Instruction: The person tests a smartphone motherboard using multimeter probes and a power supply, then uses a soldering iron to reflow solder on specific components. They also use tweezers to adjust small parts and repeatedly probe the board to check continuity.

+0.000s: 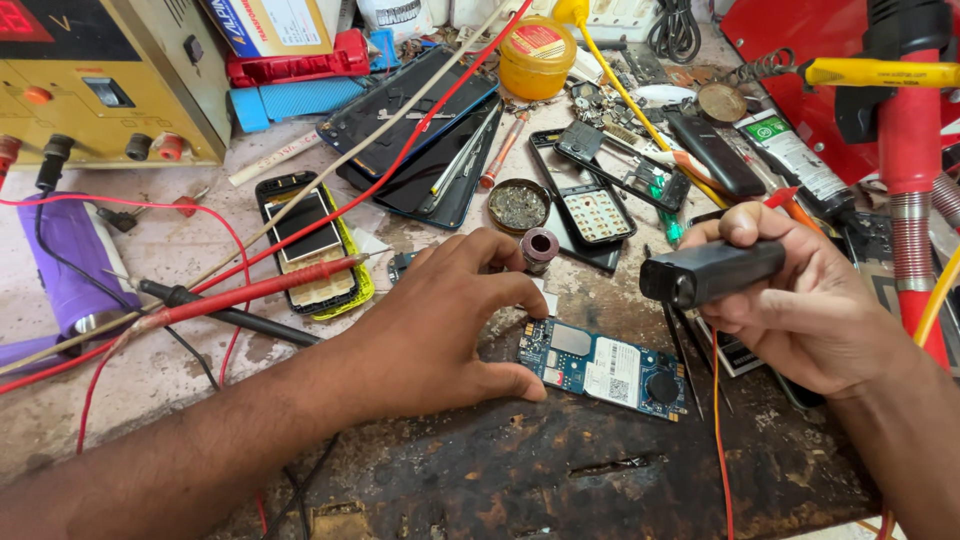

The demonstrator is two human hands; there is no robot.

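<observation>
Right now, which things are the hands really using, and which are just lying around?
In use:
left hand steadying the blue rectangular circuit board
right hand gripping the black boxy tool

Lying about:
round yellow plastic tub
red probe
yellow-edged phone frame
yellow metal power supply

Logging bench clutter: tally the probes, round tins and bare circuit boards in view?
Test probes: 2, red and black
Round tins: 2, yellow tub, open solder-paste tin
Blue circuit boards: 1, under the left hand
Total: 5
</observation>
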